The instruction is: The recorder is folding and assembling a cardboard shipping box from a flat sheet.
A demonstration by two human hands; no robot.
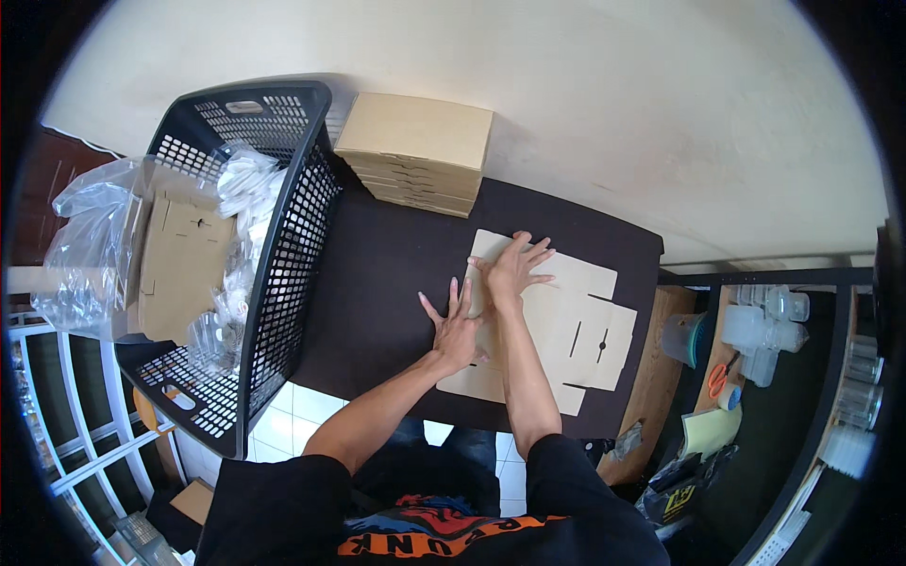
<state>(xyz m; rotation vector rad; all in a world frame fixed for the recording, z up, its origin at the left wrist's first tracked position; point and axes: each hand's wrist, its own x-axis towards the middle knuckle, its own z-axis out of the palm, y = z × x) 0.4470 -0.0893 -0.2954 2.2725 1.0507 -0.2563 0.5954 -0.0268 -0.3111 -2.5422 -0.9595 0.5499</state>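
A flat, die-cut cardboard box blank (552, 321) with slots and tabs lies on the dark brown table. Across its left part rests my left hand (456, 332), fingers spread and reaching past the cardboard's left edge. My right hand (511, 269) presses on the upper part of the blank, its fingers splayed too. Neither hand grips anything. Beyond my hands, a stack of folded brown cardboard boxes (415, 132) stands against the wall.
On the left a black plastic basket (294, 255) holds flat cardboard (179, 269) and clear plastic packaging (247, 189). Shelves at the right carry clear plastic containers (760, 325), orange-handled scissors (718, 379) and a tape roll (729, 396). The dark table (377, 283) ends near my body.
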